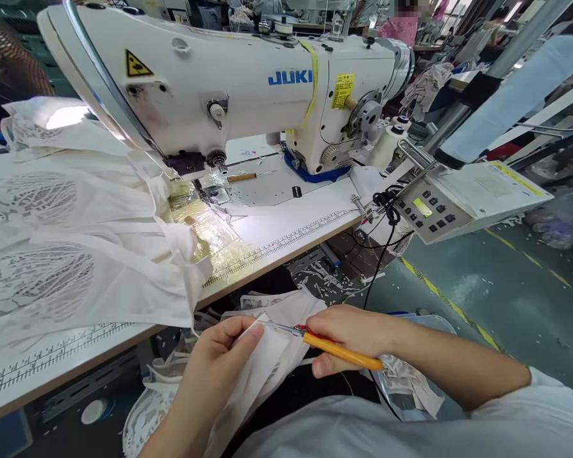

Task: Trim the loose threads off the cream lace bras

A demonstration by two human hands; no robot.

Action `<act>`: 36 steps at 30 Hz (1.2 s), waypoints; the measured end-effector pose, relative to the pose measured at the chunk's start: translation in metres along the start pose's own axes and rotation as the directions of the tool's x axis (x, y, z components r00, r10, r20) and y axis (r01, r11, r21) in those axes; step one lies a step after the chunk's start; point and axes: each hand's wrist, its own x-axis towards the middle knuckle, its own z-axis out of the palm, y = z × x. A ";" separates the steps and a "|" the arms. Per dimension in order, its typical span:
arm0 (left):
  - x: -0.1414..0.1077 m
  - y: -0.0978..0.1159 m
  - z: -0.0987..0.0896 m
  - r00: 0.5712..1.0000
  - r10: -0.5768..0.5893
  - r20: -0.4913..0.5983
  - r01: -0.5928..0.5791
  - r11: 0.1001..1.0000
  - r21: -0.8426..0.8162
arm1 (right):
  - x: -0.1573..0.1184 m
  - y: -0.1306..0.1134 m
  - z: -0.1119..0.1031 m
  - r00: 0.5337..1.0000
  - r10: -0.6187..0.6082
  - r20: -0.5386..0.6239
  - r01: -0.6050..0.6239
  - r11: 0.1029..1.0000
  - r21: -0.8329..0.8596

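Note:
Over my lap, my left hand (224,356) pinches the edge of a white fabric piece (262,362) between thumb and fingers. My right hand (344,334) grips a pair of scissors (344,353) with orange and red handles. Their thin metal blades point left and reach the fabric edge close to my left fingertips. Whether the blades are parted I cannot tell. The fabric hangs down between my arms, with lace-trimmed parts below and behind it.
A white JUKI sewing machine (248,83) stands on the table (286,235), whose front edge carries a printed ruler. White lace garments (76,254) are heaped at the left. A wooden-handled awl (242,177) lies under the machine arm. A control box (458,203) and cables sit at the right.

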 end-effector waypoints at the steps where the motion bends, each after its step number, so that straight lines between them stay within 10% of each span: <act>1: 0.000 0.001 0.000 1.000 -0.008 -0.004 0.008 1.000 0.013 | -0.001 -0.002 0.001 1.000 0.026 -0.010 -0.026 0.999 -0.018; 19: -0.001 0.002 -0.002 1.000 0.006 0.019 -0.008 0.994 0.108 | -0.001 -0.003 0.017 0.955 0.289 -0.070 -0.276 0.949 0.152; 26: 0.001 0.001 0.000 0.997 0.071 -0.026 -0.067 0.990 0.124 | 0.003 -0.010 0.017 0.884 0.214 -0.415 0.010 0.881 0.474; 36: 0.005 -0.016 -0.009 0.923 0.359 0.136 -0.382 0.815 0.435 | 0.034 -0.038 0.029 0.824 0.190 -0.535 0.171 0.815 0.553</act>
